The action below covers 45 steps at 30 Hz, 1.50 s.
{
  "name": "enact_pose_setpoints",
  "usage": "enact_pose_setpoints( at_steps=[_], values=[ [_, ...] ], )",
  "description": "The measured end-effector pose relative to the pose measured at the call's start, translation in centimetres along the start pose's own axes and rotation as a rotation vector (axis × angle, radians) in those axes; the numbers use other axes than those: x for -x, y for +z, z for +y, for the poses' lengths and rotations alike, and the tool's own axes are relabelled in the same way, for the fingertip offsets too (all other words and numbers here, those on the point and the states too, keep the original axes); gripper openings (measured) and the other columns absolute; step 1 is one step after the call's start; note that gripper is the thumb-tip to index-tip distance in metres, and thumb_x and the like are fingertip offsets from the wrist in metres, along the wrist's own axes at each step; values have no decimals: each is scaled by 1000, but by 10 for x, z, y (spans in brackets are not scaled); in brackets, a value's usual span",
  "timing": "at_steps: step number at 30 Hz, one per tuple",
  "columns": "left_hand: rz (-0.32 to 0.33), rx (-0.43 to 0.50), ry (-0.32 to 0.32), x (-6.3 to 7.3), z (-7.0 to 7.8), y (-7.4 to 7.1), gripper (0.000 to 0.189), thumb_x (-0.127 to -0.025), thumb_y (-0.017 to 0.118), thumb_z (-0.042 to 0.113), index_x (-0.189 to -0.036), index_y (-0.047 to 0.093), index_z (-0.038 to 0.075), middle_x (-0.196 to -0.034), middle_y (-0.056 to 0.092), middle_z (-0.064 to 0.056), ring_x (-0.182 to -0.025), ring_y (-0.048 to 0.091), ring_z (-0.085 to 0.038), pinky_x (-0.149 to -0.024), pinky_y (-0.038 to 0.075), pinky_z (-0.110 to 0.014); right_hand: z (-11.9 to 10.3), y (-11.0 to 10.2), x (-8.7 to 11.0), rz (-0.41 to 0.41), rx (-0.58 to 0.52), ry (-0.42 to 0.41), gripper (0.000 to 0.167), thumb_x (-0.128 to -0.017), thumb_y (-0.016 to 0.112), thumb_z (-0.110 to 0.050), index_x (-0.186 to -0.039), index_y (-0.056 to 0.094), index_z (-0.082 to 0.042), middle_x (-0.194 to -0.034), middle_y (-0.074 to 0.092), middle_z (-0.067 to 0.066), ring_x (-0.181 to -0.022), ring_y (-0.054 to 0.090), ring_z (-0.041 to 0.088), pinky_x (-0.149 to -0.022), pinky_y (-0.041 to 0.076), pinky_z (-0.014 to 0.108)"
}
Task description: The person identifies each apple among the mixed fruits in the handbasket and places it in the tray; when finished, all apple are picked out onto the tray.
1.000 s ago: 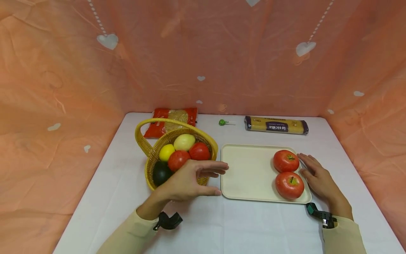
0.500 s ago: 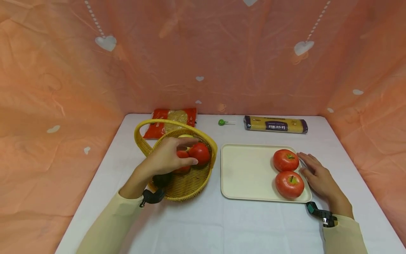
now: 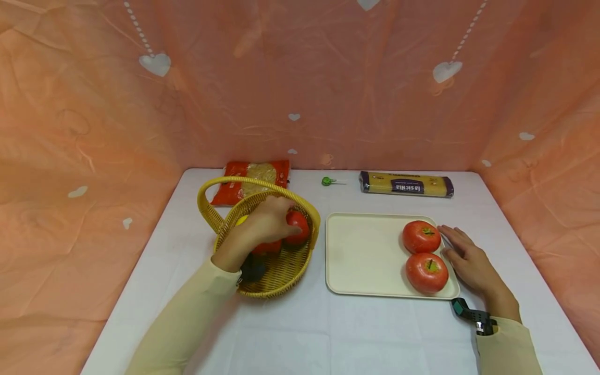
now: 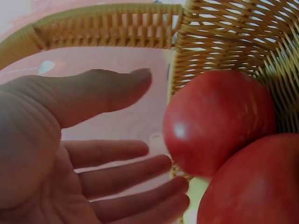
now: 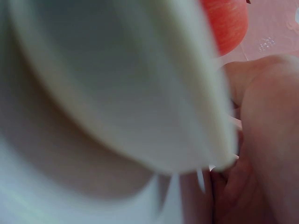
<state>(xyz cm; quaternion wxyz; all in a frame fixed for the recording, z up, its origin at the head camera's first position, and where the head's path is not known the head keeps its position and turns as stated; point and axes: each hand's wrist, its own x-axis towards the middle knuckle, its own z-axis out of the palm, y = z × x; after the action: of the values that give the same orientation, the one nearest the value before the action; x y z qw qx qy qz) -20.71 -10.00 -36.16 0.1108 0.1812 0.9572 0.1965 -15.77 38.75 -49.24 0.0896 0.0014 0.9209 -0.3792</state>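
In the head view my left hand [image 3: 267, 221] reaches into a yellow wicker basket [image 3: 283, 276], over its fruit. Beside its thumb sits a smooth round red fruit [image 3: 298, 228]. The left wrist view shows that hand's thumb and fingers spread, close to the red fruit [image 4: 217, 121], with nothing held. A second red fruit [image 4: 257, 186] lies against it. A dark round fruit [image 3: 253, 270] and a bit of a yellow one [image 3: 241, 220] show around the hand. My right hand [image 3: 471, 260] rests at the right edge of a cream tray [image 3: 361, 255], fingers extended, beside two red apples [image 3: 426, 272].
Behind the basket lies a red packet of pasta [image 3: 276, 172]. A green lollipop [image 3: 326, 181] and a long yellow spaghetti pack [image 3: 405, 184] lie along the table's back. The basket's tall handle [image 3: 206, 200] arches over its left and back.
My left hand has moved from the basket's right side back over the fruit, then forward toward the red fruit at the right. The right hand stays still at the tray.
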Motion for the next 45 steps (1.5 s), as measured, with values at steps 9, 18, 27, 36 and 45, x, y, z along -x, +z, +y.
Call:
enact_pose_setpoints(
  at_steps=[9, 18, 27, 36, 45],
  values=[
    [-69, -106, -73, -17, 7, 16, 37, -88, 92, 26, -113, 74, 6, -105, 73, -8, -95, 67, -26, -84, 60, -39, 0, 0, 1, 7, 0, -5, 65, -116, 48, -31, -175, 25, -14, -180, 15, 29, -168, -2, 53, -116, 15, 90],
    [-4, -229, 13, -70, -48, 85, 37, -75, 94, 31, -101, 71, 17, -93, 69, -2, -91, 63, -27, -81, 58, -44, 0, 0, 0, 9, 1, -14, 65, -116, 48, -31, -175, 26, -14, -180, 15, 29, -167, -2, 54, -116, 15, 91],
    [23, -230, -44, -45, -16, 62, 31, -79, 90, 21, -102, 73, 10, -98, 71, -8, -92, 66, -31, -80, 61, -50, -1, 0, 0, 5, 6, -10, 65, -116, 48, -31, -175, 26, -13, -180, 16, 30, -167, -1, 54, -117, 14, 90],
    [156, -67, -15, 0, 5, 19, 41, -78, 93, 17, -111, 73, 5, -108, 70, -9, -96, 65, -27, -93, 61, -43, -2, 0, 0, 2, -3, -4, 66, -116, 48, -32, -175, 24, -15, -180, 14, 29, -168, -3, 53, -116, 15, 90],
    [215, 124, 83, 28, -10, 5, 71, -83, 95, 22, -144, 64, 3, -129, 73, -14, -112, 70, -30, -100, 63, -47, -2, 1, 1, -1, 12, -8, 65, -116, 48, -31, -175, 25, -14, -180, 15, 29, -168, -2, 53, -117, 15, 90]
  ],
)
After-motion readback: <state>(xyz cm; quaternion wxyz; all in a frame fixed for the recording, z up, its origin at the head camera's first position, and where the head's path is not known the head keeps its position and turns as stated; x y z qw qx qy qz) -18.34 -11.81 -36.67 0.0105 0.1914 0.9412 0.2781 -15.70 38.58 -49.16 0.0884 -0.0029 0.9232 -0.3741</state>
